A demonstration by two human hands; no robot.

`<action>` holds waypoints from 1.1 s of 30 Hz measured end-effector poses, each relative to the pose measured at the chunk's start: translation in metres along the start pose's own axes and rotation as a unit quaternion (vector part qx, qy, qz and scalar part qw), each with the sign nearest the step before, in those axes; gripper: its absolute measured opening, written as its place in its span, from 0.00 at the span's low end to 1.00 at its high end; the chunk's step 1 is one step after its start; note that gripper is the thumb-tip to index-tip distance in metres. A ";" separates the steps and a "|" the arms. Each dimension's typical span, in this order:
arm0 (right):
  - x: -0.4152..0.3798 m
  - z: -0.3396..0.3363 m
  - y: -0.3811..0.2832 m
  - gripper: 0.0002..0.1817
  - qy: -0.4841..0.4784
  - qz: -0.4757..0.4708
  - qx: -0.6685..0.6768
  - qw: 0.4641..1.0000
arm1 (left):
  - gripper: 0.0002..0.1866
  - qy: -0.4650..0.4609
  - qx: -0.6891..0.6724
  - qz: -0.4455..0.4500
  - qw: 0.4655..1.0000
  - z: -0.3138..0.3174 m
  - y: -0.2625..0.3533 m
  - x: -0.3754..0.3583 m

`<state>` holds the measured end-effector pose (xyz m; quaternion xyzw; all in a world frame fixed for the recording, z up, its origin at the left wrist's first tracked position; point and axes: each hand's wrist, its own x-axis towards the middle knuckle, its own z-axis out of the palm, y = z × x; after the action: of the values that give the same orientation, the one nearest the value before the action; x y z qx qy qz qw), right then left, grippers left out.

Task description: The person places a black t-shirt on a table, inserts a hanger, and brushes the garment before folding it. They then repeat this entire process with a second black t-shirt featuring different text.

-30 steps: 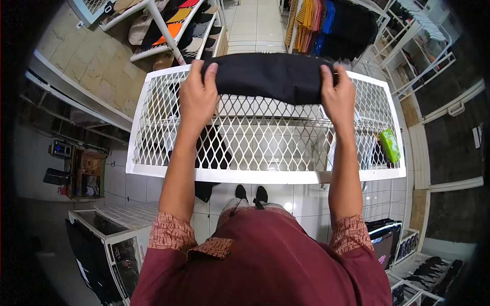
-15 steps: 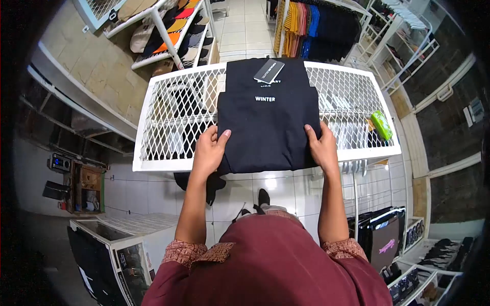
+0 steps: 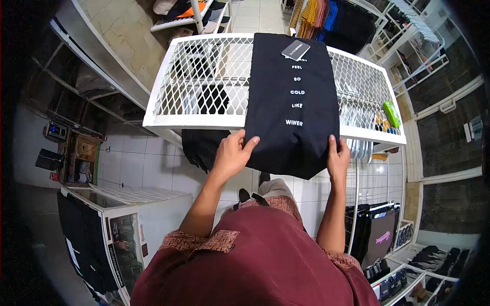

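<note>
A black T-shirt (image 3: 293, 107) is laid lengthwise across the white mesh table (image 3: 196, 120), its near end drooping over the front edge. Down its middle runs white lettering, with FEEL, SO, COLD, LIKE and WINTER readable. A dark grey hang tag (image 3: 295, 50) rests near the far end. My left hand (image 3: 234, 155) is closed at the shirt's near left side, thumb on top and the other fingers partly hidden. At the near right edge, my right hand (image 3: 338, 158) pinches the cloth between thumb and fingers.
A bright green packet (image 3: 391, 114) lies at the table's right end. Below the left front edge hangs dark cloth (image 3: 196, 148). Beyond the table stand a rack of coloured shirts (image 3: 317, 18) and a cap shelf (image 3: 191, 19). A white cabinet (image 3: 158, 214) is at my left.
The shirt's near folded part has been opened out toward me, uncovering more lettering. Its near end now hangs lower past the table edge. My view has shifted, with both hands still at its sides.
</note>
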<state>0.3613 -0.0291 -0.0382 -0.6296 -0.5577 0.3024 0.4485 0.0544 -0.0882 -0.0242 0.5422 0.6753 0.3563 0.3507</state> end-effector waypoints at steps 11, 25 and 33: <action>-0.013 0.004 0.019 0.16 0.025 0.041 0.091 0.995 | 0.17 0.211 0.218 0.156 0.940 0.001 0.029 -0.017; -0.003 0.023 0.008 0.21 0.140 -0.004 0.038 0.989 | 0.19 0.114 0.202 0.318 0.919 0.115 0.158 0.208; -0.006 0.014 -0.011 0.25 0.156 0.033 -0.006 0.987 | 0.29 0.141 0.354 0.207 0.901 0.169 0.164 0.295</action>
<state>0.3429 -0.0319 -0.0343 -0.6898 -0.4616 0.2124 0.5157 0.2299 0.2441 0.0074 0.7021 0.6718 0.2317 -0.0450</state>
